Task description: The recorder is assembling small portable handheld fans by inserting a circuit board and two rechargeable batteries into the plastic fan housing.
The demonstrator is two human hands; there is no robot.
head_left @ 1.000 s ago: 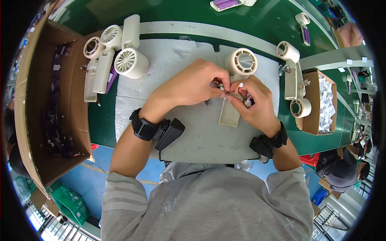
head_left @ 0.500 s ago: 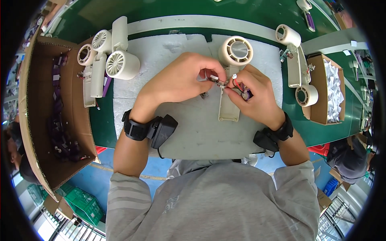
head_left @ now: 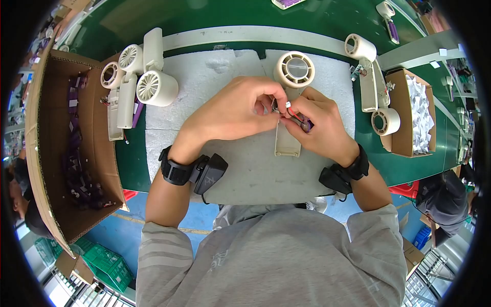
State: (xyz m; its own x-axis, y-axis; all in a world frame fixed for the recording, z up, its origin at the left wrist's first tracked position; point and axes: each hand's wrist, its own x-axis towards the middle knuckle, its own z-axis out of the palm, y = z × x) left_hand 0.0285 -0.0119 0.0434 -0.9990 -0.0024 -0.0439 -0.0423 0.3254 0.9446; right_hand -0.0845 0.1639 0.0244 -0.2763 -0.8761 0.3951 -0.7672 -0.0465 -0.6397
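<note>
In front of me a cream handheld fan shell lies on the pad, with a round fan head (head_left: pixel 295 70) at its far end and an open handle half (head_left: pixel 287 143) toward me. Over the handle, my left hand (head_left: pixel 235 110) is closed, its thumb and forefinger pinched on a small circuit board (head_left: pixel 275 106), mostly hidden by the fingers. Close beside it, my right hand (head_left: pixel 326 122) is closed round a purple battery (head_left: pixel 308 125), only partly visible. A red wire (head_left: pixel 292 112) with a white plug (head_left: pixel 288 104) sticks out between the two hands.
A cardboard box (head_left: pixel 110 148) with purple batteries stands at the left, beside several cream fan shells (head_left: pixel 157 88). More shells (head_left: pixel 368 84) lie at the right, by a box of white pieces (head_left: pixel 420 115). White foam (head_left: pixel 204 77) covers the worktop. People sit at both sides.
My left fingers have closed in toward the right hand, and the circuit board, plainly visible before, is now mostly covered. At the top edge a purple part shows more. The view has shifted slightly.
</note>
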